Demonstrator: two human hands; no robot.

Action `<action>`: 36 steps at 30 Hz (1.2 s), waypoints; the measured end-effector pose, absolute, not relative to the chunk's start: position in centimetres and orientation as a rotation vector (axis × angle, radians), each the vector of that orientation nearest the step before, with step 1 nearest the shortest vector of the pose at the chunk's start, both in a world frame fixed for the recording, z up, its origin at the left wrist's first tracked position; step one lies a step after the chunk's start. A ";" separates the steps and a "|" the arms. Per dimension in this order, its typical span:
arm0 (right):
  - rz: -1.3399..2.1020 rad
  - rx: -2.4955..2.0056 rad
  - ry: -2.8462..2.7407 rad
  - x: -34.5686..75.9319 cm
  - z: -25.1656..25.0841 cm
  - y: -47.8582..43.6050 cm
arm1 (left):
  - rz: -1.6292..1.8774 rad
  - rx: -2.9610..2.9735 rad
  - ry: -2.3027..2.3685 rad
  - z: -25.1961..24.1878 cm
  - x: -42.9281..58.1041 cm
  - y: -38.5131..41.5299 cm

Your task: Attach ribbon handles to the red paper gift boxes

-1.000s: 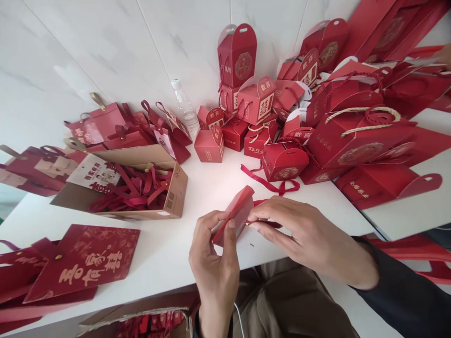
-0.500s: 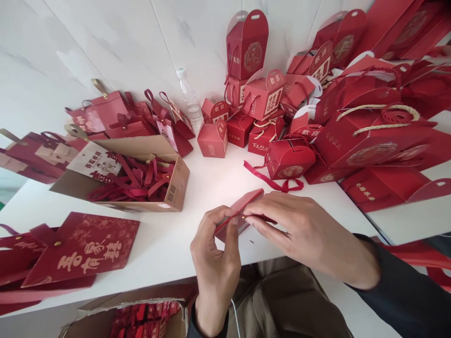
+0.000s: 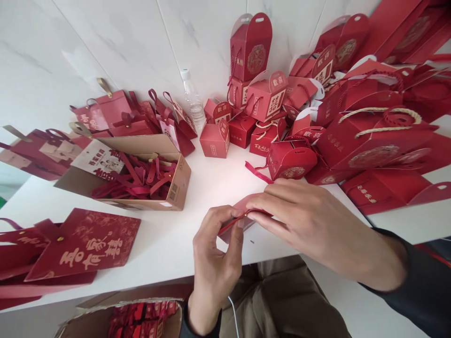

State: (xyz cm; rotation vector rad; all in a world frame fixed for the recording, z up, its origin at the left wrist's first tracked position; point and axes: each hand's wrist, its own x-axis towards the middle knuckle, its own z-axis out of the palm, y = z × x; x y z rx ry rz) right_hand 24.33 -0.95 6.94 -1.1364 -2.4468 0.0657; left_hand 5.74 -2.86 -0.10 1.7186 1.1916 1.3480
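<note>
Near the front of the white table [image 3: 158,244], a small red gift box [image 3: 228,234] is between my two hands, largely covered by them. My left hand [image 3: 216,263] pinches its top edge from the left, thumb and forefinger closed. From the right, my right hand [image 3: 310,225] closes its fingers on the same top edge, where a thin red strip runs. A tiny gold stud [image 3: 246,214] shows between the fingertips. Whether the right fingers hold the strip alone or the box edge too, I cannot tell. Behind the right hand lies a red ribbon [image 3: 258,172], partly hidden.
An open cardboard box [image 3: 178,188] holds several red straps [image 3: 141,180]. A flat red bag [image 3: 95,244] lies at left. Red gift boxes [image 3: 251,51] are piled along the wall beside a clear bottle [image 3: 192,101]. Below the table edge stands another carton [image 3: 169,324].
My right hand has shifted slightly up and now covers much of the ribbon. Its fingers have closed in nearer the stud. My left hand keeps its pinch; the view has moved a little.
</note>
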 end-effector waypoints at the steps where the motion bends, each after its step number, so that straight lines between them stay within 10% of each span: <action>1: 0.051 -1.121 -2.474 24.3 7.1 -0.8 | 1.340 1.728 1.200 0.1 5.7 -2.8; 36: 0.156 -0.983 -2.524 25.3 7.4 -0.6 | 1.187 1.801 1.319 1.8 5.9 -3.8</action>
